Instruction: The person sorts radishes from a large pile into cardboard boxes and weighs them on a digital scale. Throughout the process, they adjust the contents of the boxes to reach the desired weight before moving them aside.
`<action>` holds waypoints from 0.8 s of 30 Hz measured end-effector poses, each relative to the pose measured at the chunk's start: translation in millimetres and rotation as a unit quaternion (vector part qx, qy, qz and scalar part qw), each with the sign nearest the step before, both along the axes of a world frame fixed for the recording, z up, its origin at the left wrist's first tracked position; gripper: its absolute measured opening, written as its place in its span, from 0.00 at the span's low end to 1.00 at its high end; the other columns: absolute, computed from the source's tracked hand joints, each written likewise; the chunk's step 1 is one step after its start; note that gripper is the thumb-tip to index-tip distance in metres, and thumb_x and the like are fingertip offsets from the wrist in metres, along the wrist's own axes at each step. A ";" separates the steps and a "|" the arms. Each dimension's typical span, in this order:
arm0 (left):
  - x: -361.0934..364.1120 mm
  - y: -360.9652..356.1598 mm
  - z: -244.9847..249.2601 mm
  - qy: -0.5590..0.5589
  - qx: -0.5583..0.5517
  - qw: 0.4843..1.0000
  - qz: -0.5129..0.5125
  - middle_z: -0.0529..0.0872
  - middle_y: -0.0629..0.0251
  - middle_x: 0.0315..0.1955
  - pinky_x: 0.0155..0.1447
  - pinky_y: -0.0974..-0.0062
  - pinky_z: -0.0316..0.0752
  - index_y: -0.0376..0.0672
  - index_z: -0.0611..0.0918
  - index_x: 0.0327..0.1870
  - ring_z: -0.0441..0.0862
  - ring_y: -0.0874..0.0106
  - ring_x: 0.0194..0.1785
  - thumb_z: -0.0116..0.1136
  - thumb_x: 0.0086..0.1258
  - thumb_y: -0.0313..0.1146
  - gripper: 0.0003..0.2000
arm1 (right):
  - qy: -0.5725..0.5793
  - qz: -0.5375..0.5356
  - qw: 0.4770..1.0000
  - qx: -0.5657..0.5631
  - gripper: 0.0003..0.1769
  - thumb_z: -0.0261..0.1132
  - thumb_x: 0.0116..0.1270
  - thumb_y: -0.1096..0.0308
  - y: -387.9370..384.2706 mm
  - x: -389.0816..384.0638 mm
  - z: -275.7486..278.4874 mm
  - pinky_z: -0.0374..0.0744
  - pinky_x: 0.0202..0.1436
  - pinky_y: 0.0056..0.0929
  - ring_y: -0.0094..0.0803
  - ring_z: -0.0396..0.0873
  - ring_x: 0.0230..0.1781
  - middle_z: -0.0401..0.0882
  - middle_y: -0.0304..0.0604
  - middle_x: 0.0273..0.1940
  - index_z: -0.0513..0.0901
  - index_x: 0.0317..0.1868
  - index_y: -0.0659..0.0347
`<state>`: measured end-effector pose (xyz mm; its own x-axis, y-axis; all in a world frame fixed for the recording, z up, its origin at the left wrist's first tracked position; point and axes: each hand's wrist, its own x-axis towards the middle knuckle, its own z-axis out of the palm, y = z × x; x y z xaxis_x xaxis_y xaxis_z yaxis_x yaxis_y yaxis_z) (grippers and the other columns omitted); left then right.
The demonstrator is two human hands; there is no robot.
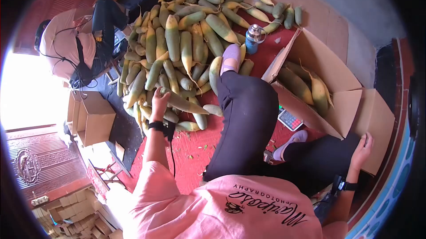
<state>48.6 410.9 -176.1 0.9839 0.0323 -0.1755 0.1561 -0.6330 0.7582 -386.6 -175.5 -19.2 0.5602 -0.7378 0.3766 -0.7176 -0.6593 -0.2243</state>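
The fingers (160,94) of the left hand (159,106) are clenched around a long green vegetable (188,105) at the near edge of the pile (186,39). At the right, the right hand (361,148) is laid against a cardboard box flap (377,114); its grip cannot be told.

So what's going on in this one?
A person in a pink shirt sits on the floor beside a big pile of long green vegetables. Their left hand grips one vegetable at the pile's near edge, while their right hand rests on a flap of an open cardboard box that already holds a few. Another person sits at the pile's far side.
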 end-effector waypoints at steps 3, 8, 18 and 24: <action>20.1 -28.4 -7.8 -0.155 0.219 0.962 -0.050 0.75 0.47 0.49 0.59 0.62 0.67 0.41 0.69 0.59 0.72 0.52 0.54 0.60 0.56 0.35 0.27 | -0.015 -0.009 1.000 0.002 0.14 0.52 0.70 0.65 -1.4 -2.6 -4.8 0.71 0.52 0.36 0.45 0.74 0.47 0.75 0.52 0.44 0.75 0.47 0.68; 51.9 -83.7 -48.7 -0.087 0.079 0.993 -0.012 0.83 0.53 0.35 0.49 0.63 0.73 0.33 0.75 0.49 0.80 0.53 0.38 0.58 0.57 0.36 0.20 | -0.021 -0.019 1.000 -0.003 0.10 0.54 0.67 0.68 13.3 14.7 9.6 0.71 0.51 0.36 0.46 0.73 0.45 0.74 0.51 0.41 0.76 0.43 0.66; 46.5 -166.6 -85.7 -0.166 0.126 0.972 -0.112 0.69 0.42 0.55 0.63 0.59 0.63 0.33 0.67 0.57 0.66 0.48 0.60 0.55 0.53 0.28 0.26 | -0.035 -0.020 0.999 0.006 0.07 0.58 0.60 0.75 16.1 26.5 21.1 0.75 0.42 0.35 0.44 0.76 0.36 0.75 0.50 0.37 0.76 0.40 0.65; 49.0 -184.4 -87.2 -0.047 0.237 0.970 0.031 0.62 0.45 0.62 0.62 0.53 0.64 0.36 0.58 0.66 0.66 0.50 0.61 0.56 0.53 0.32 0.36 | -0.035 -0.022 0.999 0.008 0.09 0.59 0.59 0.75 17.0 23.4 21.4 0.75 0.40 0.37 0.47 0.76 0.36 0.74 0.51 0.35 0.75 0.40 0.64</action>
